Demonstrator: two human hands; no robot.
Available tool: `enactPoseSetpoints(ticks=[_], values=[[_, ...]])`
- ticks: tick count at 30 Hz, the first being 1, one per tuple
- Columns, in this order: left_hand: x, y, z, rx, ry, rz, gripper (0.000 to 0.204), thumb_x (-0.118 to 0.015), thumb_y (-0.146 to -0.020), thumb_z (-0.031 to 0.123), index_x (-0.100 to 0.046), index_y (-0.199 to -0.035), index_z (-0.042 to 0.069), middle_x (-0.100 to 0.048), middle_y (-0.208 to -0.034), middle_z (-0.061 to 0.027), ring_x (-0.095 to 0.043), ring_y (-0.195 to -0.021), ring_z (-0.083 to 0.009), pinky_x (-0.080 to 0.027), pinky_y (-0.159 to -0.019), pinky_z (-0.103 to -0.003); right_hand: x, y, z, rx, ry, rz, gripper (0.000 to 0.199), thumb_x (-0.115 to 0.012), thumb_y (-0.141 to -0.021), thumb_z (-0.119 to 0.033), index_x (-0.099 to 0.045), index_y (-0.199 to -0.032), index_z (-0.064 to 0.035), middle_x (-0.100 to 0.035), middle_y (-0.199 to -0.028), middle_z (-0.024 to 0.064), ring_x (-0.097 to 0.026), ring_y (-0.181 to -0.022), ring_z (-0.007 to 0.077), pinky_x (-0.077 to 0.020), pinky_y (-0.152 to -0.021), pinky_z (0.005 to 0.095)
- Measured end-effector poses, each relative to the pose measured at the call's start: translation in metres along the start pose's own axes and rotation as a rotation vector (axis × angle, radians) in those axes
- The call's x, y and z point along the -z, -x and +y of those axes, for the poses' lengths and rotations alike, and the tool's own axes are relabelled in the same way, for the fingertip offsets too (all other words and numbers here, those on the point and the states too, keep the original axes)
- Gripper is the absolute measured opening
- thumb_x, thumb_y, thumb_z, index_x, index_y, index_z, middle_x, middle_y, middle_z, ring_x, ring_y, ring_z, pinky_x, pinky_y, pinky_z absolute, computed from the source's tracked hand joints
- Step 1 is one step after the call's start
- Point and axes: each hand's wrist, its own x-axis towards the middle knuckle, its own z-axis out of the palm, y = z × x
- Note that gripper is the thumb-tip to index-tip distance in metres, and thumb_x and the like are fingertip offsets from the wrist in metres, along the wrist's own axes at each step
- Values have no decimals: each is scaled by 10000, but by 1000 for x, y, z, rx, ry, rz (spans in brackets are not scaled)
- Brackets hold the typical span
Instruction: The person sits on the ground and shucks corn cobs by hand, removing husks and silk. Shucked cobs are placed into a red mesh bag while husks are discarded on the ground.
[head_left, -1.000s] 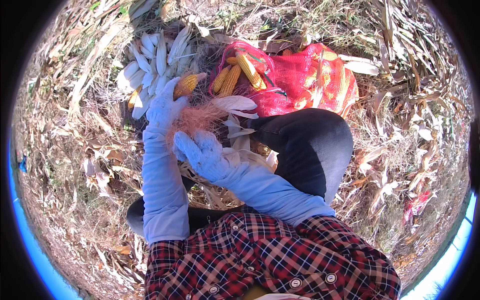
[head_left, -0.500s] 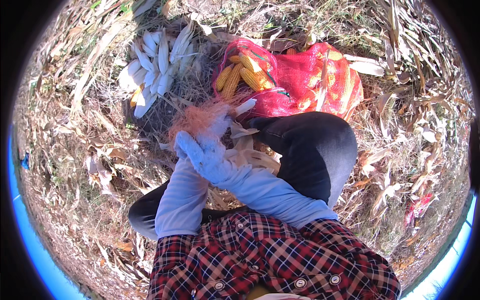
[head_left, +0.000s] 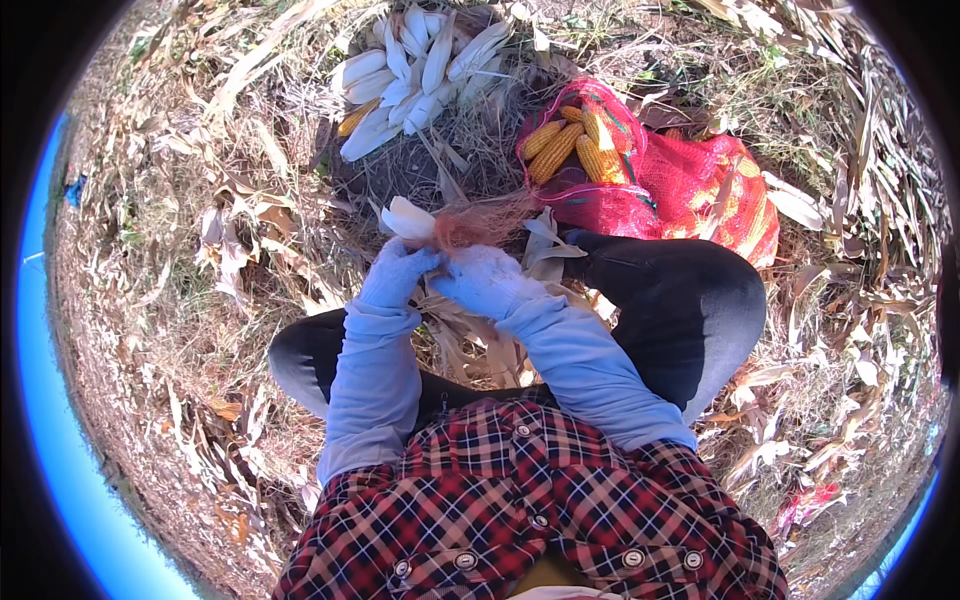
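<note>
Hands meet at frame centre: left hand and right hand, both in pale gloves, fingers closed around one corn ear that sticks up-left out of the grip, white husk on, reddish silk fanning right. Risk as I read it: gloves on smooth husk look slippery, so a hard pull could pop the ear loose into the dry leaves, where pale husk on pale litter is hard to spot; silk could also snag in the glove fabric. Containers: red mesh sack at upper right, mouth open toward frame centre, several husked yellow cobs at the mouth and more showing through the mesh; it sits just beyond the dark trouser knee. Loose pile of white husked-over ears at top centre, on the ground, not in any container.
</note>
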Motion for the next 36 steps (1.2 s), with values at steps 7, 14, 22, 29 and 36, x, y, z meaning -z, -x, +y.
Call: enactPoseSetpoints(ticks=[7,14,22,29,36], values=[[44,-28,-50,-192,-16,630,192,-708,-971,130,-714,-1115,3,-736,-961,-68,-683,-768,-146,-558,-713,-298,29,-1,-27,29,-7,-141,606,-694,-943,-431,-568,-1444,-113,-686,-1259,183,-692,-1103,386,-544,-936,505],[49,-58,-100,218,-255,714,790,-806,-888,334,-411,-1513,56,-715,-1207,-187,-742,-950,-311,-589,-805,-428,134,18,-81,106,116,44,639,-757,-923,-360,-573,-1471,-87,-707,-1235,168,-701,-1066,361,-563,-902,444],[18,-89,-89,244,-928,253,825,-758,-885,465,-392,-1574,198,-674,-1347,-199,-653,-1260,-359,-502,-1059,-497,231,19,-129,234,498,-81,622,-787,-898,-326,-611,-1445,-88,-729,-1202,143,-702,-1069,340,-565,-909,421],[-115,-59,-169,100,-1211,-560,368,-556,-1004,270,-708,-1312,137,-711,-1317,-158,-683,-1211,-357,-538,-1018,-453,206,-7,-96,70,571,-293,563,-783,-900,-360,-644,-1387,-114,-736,-1070,99,-719,-969,308,-570,-839,400],[-201,-43,-202,-268,-1149,-753,302,-620,-1002,298,-722,-1167,66,-744,-1016,-132,-719,-840,-282,-595,-752,-430,182,-7,-97,229,478,-263,582,-781,-903,-349,-622,-1411,-113,-739,-1092,83,-723,-977,276,-565,-849,395]])
